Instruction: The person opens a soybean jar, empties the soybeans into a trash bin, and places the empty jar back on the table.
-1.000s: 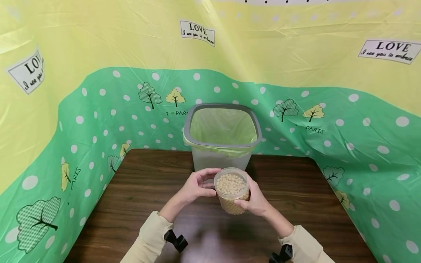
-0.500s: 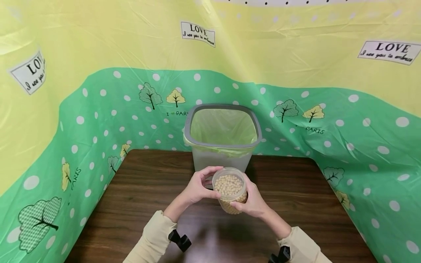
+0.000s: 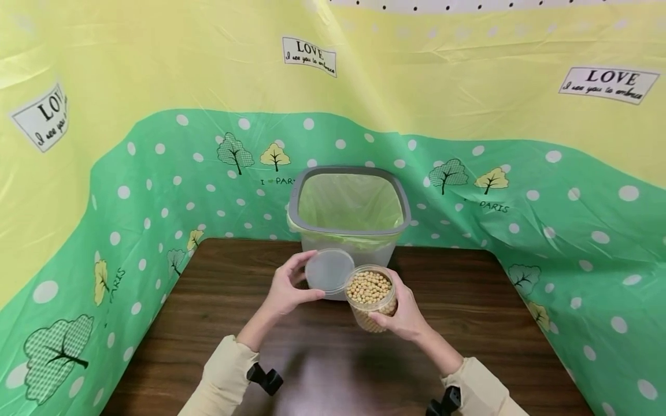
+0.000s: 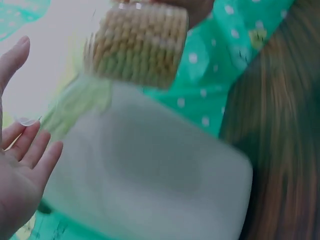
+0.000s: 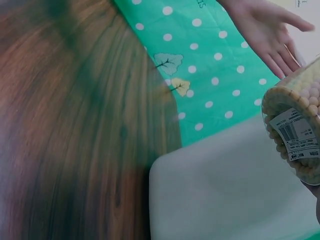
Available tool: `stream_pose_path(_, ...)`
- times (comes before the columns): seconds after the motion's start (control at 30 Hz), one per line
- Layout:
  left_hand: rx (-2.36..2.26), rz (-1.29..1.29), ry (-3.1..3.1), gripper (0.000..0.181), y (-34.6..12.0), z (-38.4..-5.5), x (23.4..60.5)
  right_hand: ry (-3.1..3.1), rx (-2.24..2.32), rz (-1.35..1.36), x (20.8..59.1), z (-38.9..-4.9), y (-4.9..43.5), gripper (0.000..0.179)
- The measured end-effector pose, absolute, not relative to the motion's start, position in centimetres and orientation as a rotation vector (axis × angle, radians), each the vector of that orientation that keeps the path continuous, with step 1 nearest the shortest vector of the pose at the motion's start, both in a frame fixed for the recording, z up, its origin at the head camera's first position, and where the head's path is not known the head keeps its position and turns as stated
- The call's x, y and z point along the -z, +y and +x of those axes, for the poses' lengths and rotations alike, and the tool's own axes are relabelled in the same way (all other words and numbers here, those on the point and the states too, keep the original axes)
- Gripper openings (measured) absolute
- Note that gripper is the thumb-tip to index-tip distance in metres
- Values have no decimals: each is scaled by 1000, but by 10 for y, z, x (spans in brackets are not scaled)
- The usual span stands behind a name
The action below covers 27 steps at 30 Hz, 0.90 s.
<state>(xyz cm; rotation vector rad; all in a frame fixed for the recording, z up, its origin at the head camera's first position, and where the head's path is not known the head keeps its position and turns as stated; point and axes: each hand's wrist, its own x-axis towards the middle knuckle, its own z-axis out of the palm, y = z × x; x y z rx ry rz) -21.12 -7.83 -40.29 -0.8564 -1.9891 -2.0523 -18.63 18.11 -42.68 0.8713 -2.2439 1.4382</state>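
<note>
My right hand grips a clear plastic jar full of round yellow soybeans, held tilted above the table. Its mouth is uncovered, and the beans show at the top. Just left of the jar, my left hand holds a round translucent lid by its edge, between thumb and fingers. The lid is off the jar, its rim close beside the jar's mouth. In the right wrist view a barcode label shows on the jar's base. The left wrist view catches the jar from the side, slightly blurred.
Behind the hands a grey-rimmed bin with a pale green liner stands at the back of the dark wooden table. A green and yellow patterned curtain surrounds the table on the left, back and right.
The lid has come off the jar. My left hand has moved left with it, away from the jar's mouth, while the right hand and jar have stayed nearly in place.
</note>
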Motion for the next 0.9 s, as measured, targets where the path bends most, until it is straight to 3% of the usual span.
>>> stream_pose_path(0.47,1657,-421,-2295,69,-143,-193,423,-2212,-1401,789,409,-172,188,76)
stream_pose_path(0.9,1422,-77,-2537,77,-182,-207,534,-2231,-1466,803,442,-182,208,79)
